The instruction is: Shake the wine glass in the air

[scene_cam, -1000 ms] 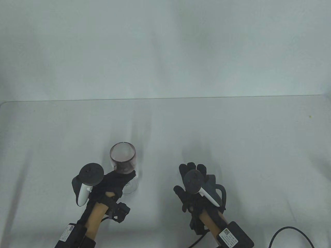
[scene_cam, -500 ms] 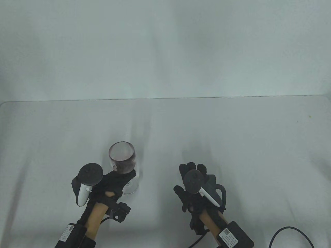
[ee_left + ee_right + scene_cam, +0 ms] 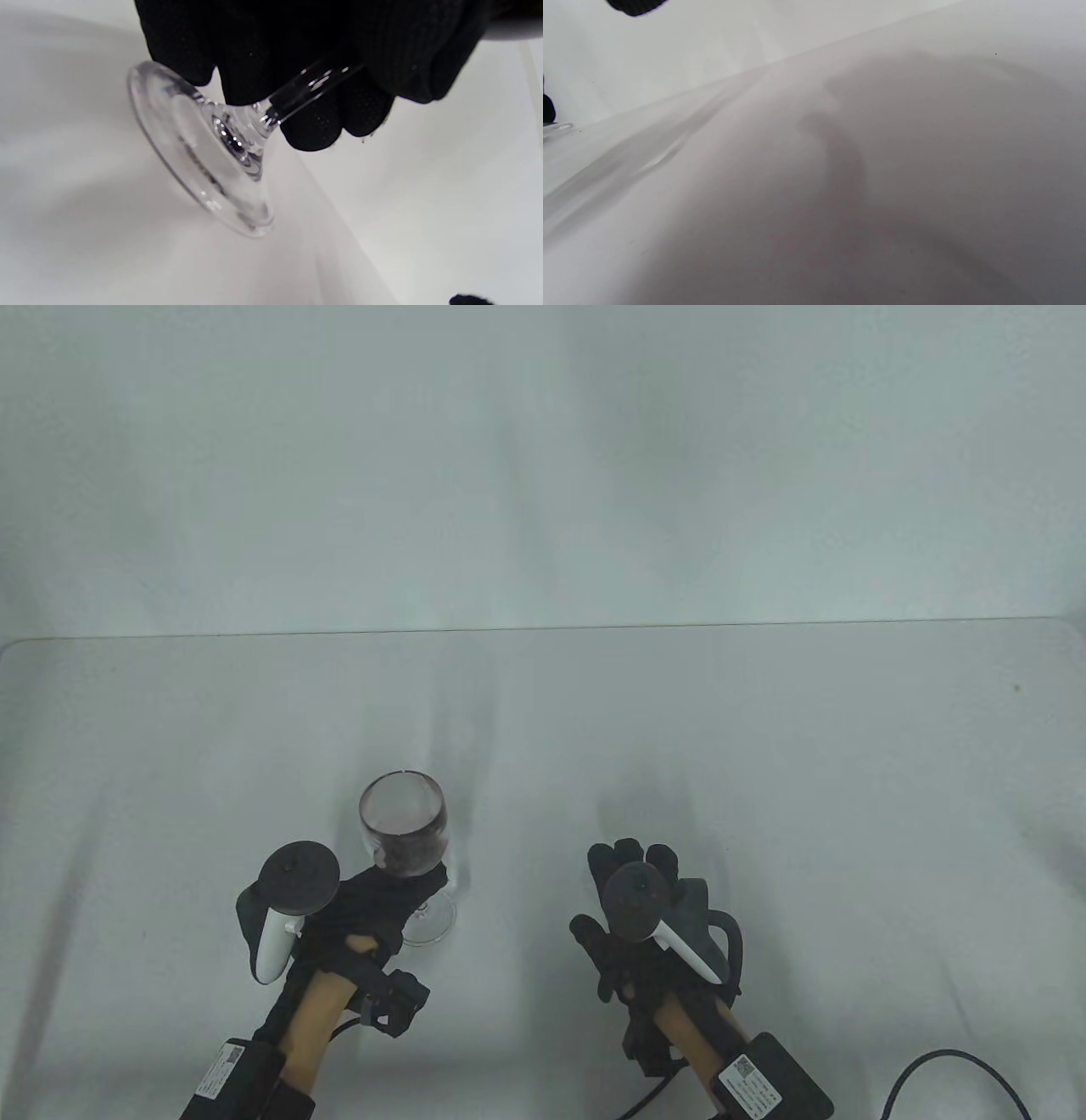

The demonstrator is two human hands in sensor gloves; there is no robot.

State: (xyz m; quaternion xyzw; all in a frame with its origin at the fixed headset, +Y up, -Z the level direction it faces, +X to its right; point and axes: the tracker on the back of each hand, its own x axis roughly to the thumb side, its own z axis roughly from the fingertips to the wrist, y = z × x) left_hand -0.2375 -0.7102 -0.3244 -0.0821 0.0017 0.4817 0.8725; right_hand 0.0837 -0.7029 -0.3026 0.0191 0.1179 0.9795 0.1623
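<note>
My left hand [image 3: 373,912] grips the stem of the wine glass [image 3: 404,831], fingers [image 3: 314,127] wrapped round it just above the foot. My right hand [image 3: 645,916] lies flat on the desk [image 3: 764,746], fingers spread, holding nothing. The clear glass carries dark red wine low in its bowl, its foot lifted off the desk. Since half a second ago the bowl has shifted slightly; my right hand has not moved.

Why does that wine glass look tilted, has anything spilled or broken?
Nothing spilled or broken that I can see. The wine glass leans only because the left hand holds it by the stem, its foot off the table. The red liquid stays inside.
</note>
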